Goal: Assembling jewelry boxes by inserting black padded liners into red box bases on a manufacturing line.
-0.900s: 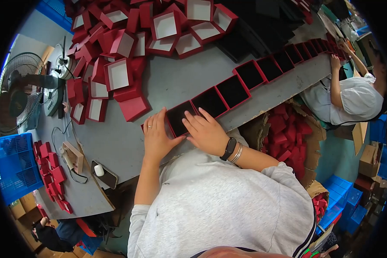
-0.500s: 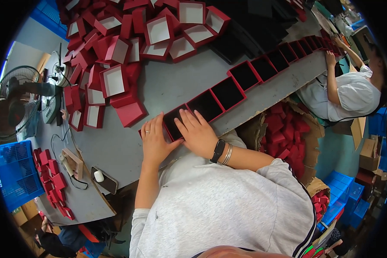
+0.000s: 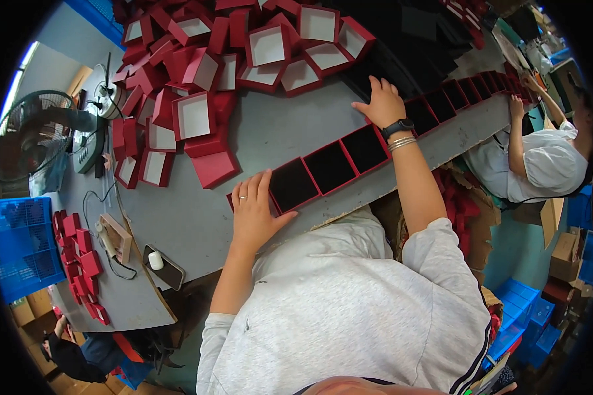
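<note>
Our left hand [image 3: 255, 214] lies flat and open beside the nearest red box [image 3: 294, 185] mid-frame; our right hand [image 3: 379, 104], open-fingered, rests on the grey table [image 3: 290, 131] above

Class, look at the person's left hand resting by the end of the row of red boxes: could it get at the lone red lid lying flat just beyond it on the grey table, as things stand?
Probably yes. The left hand lies flat beside the nearest box of the row, holding nothing, and only bare grey table separates it from the red lid.
</note>
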Tool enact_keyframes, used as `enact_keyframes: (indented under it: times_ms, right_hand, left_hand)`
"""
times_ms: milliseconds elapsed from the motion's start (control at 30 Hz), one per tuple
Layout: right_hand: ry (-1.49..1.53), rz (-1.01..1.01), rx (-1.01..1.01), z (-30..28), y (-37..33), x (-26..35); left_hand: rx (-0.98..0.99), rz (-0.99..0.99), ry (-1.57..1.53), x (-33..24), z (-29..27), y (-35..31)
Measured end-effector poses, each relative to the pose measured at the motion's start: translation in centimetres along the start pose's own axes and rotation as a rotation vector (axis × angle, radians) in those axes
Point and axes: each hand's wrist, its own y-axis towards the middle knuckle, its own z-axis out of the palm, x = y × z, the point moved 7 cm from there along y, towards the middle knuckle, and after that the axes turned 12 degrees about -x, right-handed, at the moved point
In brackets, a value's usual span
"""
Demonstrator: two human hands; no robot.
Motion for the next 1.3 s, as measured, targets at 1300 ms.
enact_keyframes:
  times_ms: [1300]
  right_hand:
    - [0.980, -0.193, -0.326, -10.9, -5.4, 6.6]
  left_hand:
    - [-0.227, -0.268, -0.188, 5.9, -3.0, -6.9]
